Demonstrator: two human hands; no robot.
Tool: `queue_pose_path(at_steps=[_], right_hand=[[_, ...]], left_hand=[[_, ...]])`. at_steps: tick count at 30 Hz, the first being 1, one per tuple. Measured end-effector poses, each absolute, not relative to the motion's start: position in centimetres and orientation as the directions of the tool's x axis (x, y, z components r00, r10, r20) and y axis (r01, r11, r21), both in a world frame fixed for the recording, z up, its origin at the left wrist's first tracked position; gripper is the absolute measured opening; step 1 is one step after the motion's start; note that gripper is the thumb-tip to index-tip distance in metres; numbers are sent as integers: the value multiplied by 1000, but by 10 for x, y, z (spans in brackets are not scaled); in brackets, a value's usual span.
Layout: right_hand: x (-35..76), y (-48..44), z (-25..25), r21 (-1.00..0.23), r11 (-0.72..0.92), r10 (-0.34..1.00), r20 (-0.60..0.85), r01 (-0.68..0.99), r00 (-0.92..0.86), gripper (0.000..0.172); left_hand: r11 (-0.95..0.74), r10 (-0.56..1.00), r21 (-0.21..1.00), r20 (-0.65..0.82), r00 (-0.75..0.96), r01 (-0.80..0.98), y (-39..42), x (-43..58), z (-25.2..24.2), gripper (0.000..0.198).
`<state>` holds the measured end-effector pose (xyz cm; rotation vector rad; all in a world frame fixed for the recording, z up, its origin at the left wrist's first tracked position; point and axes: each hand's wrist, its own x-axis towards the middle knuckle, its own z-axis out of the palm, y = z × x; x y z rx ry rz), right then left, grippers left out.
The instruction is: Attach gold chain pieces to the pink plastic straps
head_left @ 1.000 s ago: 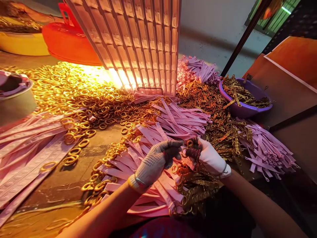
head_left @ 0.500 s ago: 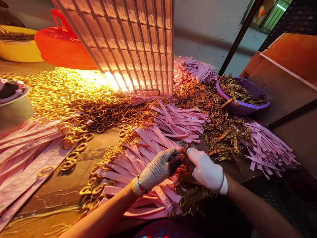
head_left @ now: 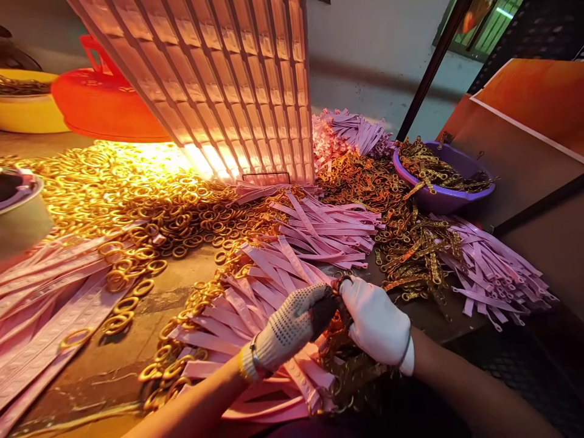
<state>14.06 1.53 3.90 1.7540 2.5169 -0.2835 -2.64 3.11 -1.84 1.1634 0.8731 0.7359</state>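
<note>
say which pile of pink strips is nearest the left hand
The front middle pile of pink strips, spread beneath the left hand; the other pink piles lie farther back or off to the sides.

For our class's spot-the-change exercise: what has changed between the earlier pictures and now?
The left hand and right hand have drawn closer together and shifted slightly nearer the person, the right turning its glove's back toward the camera. The small ring first seen at the right fingertips is now hidden; whether it was let go, I cannot tell. The purple bowl and heaped gold-coloured rings lie as before.
</note>
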Motion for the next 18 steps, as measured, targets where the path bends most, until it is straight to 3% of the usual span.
queue_pose_path(at_steps=[5, 9, 10, 12, 13, 14, 15, 18], right_hand=[[140, 13, 44, -56, 330, 922, -193, 942, -334, 21], [140, 13, 42, -85, 227, 941, -237, 970, -241, 26], [143, 16, 40, -144, 186, 945, -246, 972, -217, 23], [153, 24, 35, -277, 107, 963, -210, 955, -169, 16], [161, 29, 32, -336, 81, 975, -167, 938, -144, 15], [168, 33, 30, -383, 61, 987, -113, 922, -112, 16], [176, 37, 28, -418, 42, 996, -56, 908, -72, 19], [192, 43, 24, -494, 37, 999, 48, 869, -15, 32]], left_hand=[[579, 752, 807, -472, 460, -118, 38, -16, -12, 28], [613, 707, 778, -461, 537, -137, 56, -9, -7, 24], [558, 717, 827, -441, 540, -65, 64, -9, -6, 24], [240, 791, 942, -331, 514, 236, 86, -10, -4, 28], [15, 825, 914, -241, 511, 405, 99, -9, -3, 31], [-202, 843, 811, -141, 519, 549, 112, -7, -3, 32], [-310, 847, 721, -87, 524, 620, 125, -4, -4, 28], [-378, 852, 587, -82, 517, 716, 153, 13, -13, 15]])
